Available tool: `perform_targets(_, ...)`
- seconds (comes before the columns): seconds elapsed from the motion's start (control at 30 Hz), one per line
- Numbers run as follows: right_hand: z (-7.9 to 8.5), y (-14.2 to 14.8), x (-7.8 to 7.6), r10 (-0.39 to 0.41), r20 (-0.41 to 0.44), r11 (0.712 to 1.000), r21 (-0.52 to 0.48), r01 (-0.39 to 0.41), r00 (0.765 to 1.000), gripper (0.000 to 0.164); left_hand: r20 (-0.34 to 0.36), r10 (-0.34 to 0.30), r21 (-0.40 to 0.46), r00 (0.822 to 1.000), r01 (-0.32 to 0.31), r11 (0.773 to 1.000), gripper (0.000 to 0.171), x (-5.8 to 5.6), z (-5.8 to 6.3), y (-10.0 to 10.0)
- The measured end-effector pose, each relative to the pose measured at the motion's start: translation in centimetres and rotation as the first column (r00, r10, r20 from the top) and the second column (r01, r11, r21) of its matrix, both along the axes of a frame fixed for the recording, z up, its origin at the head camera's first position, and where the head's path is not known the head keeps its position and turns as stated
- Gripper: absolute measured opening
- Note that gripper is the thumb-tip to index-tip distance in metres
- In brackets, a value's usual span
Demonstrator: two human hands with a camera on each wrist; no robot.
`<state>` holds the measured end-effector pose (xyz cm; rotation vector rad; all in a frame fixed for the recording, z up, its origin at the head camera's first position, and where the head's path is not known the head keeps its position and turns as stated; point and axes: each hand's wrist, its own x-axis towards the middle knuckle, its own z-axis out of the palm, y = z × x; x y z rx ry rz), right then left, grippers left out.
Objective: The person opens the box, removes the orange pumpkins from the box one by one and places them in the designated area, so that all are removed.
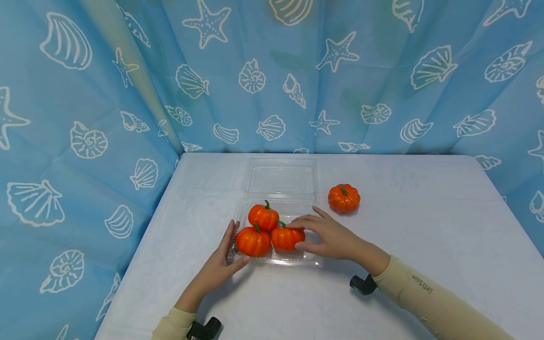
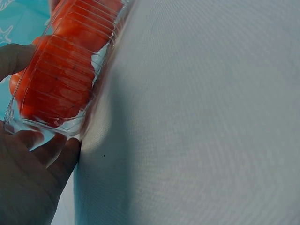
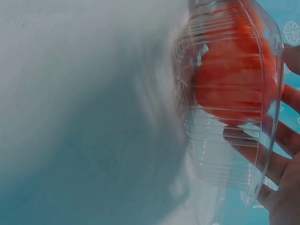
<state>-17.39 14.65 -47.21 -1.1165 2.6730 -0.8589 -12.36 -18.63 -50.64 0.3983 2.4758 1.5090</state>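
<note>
A clear plastic clamshell container lies with its lid folded back behind it. Inside its base sit three small orange pumpkins: one at the rear, one at the front left, and one at the front right. My left hand rests against the container's left side, thumb by the front left corner. The left wrist view shows its fingers touching the clear wall. My right hand holds the front right pumpkin, fingers over its top and thumb at its side.
A fourth orange pumpkin stands on the white tabletop, right of the container. A blue curtain with white shells and starfish hangs along the back and left. Each wrist carries a black camera mount.
</note>
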Motion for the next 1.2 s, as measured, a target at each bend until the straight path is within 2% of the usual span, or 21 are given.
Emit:
perform_targets(0.27,-0.19,-0.61,-0.07,-0.042,-0.001,0.999,-0.019,0.042,0.999,0.041,0.0,0.001,-0.006,1.0,-0.001,1.0,0.099,-0.02,-0.14,-0.01)
perform_targets(0.73,-0.62,-0.69,-0.07,-0.026,-0.058,1.0,-0.019,0.025,0.998,0.043,0.011,0.004,-0.023,1.0,-0.004,1.0,0.102,-0.13,-0.16,-0.02)
perform_targets(1.2,-0.57,-0.53,0.02,-0.074,-0.036,0.994,-0.083,0.071,0.997,0.048,0.015,0.001,-0.014,1.0,0.0,1.0,0.102,-0.16,-0.13,-0.03)
